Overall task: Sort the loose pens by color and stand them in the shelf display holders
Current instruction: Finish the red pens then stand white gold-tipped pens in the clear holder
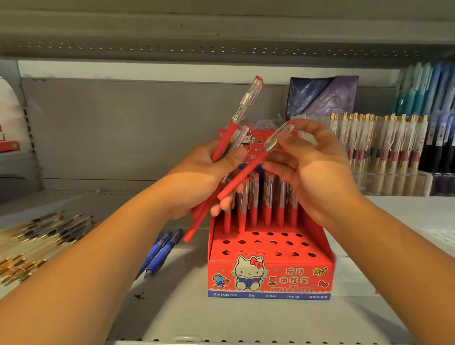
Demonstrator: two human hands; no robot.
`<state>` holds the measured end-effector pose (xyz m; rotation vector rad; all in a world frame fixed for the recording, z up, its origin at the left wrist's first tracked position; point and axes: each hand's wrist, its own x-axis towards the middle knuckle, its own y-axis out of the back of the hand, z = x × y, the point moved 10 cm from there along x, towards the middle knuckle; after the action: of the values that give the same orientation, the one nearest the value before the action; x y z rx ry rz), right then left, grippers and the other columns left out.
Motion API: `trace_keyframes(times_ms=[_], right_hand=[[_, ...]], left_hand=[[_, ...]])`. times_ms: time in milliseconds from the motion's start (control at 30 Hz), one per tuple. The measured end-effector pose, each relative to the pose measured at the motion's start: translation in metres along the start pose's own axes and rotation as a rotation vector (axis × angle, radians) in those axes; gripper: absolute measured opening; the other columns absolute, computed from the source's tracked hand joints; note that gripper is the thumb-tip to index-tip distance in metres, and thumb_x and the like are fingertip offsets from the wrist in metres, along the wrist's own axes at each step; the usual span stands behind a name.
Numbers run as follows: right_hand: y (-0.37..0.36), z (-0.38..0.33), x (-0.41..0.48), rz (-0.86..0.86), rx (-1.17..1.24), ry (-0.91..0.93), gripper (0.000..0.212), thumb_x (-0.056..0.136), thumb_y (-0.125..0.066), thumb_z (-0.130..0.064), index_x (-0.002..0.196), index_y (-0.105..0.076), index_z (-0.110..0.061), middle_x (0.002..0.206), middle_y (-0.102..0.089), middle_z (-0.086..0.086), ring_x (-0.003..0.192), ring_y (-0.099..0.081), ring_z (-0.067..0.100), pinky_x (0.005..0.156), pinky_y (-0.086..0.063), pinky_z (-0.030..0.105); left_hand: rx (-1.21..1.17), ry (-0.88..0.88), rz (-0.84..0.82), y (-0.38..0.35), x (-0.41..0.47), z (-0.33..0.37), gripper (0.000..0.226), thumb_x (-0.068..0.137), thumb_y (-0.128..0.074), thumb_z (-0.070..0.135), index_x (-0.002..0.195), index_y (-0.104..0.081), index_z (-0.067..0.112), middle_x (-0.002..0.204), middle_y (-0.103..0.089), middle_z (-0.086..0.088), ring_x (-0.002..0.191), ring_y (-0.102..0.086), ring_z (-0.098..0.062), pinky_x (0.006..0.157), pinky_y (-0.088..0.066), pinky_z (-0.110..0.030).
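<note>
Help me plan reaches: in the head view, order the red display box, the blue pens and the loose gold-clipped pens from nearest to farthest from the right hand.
From the right hand:
1. red display box, directly below the hand.
2. blue pens, lying flat, left of the box.
3. loose gold-clipped pens, piled at the far left.

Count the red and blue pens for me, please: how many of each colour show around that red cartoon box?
Red pens held: at least 3 (right hand 1, left hand 2 or more)
Red pens standing in the box: 6 showing
Blue pens lying on the shelf: 2
Total: at least 11; the hands hide some.
</note>
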<state>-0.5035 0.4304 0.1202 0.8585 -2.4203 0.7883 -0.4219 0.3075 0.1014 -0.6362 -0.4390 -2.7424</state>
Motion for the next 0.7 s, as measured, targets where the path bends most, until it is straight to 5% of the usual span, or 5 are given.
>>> trace_keyframes(times_ms=[200,300,467,700], right_hand=[[0.020,-0.012,0.012,0.091,-0.226,0.097,0.020,0.091,-0.062,0.000,0.096,-0.054,-0.018,0.061,-0.066,-0.004,0.050,-0.061,0.011,0.046,-0.052,0.025],[0.019,-0.009,0.017,0.048,-0.457,0.102,0.028,0.089,-0.065,0.000,0.094,-0.051,-0.024,0.066,-0.071,-0.002,0.049,-0.060,0.012,0.043,-0.055,0.032],[0.010,-0.002,0.014,-0.012,-0.766,0.195,0.044,0.086,-0.070,-0.013,0.085,-0.047,-0.051,0.082,-0.067,0.006,0.066,-0.067,0.031,0.063,-0.058,0.054],[0.002,0.004,0.006,-0.074,-0.872,0.264,0.039,0.081,-0.076,-0.022,0.085,-0.050,-0.050,0.074,-0.065,-0.002,0.067,-0.067,0.027,0.062,-0.058,0.051]], left_hand=[[0.008,-0.035,0.013,0.004,0.002,0.004,0.018,0.103,-0.046,0.027,0.106,-0.047,0.009,0.065,-0.065,-0.005,0.037,-0.048,-0.016,0.035,-0.038,-0.022],[-0.029,-0.014,-0.002,0.004,0.002,0.001,0.016,0.103,-0.047,0.025,0.109,-0.048,0.010,0.070,-0.066,-0.006,0.038,-0.044,-0.016,0.036,-0.037,-0.023],[-0.068,-0.005,-0.027,0.002,0.003,0.000,0.021,0.102,-0.048,0.023,0.110,-0.048,0.003,0.078,-0.067,-0.014,0.040,-0.044,-0.020,0.039,-0.040,-0.025],[-0.098,-0.010,-0.035,0.000,0.004,0.000,0.017,0.101,-0.049,0.022,0.109,-0.051,0.008,0.081,-0.071,-0.015,0.044,-0.057,-0.020,0.042,-0.048,-0.028]])
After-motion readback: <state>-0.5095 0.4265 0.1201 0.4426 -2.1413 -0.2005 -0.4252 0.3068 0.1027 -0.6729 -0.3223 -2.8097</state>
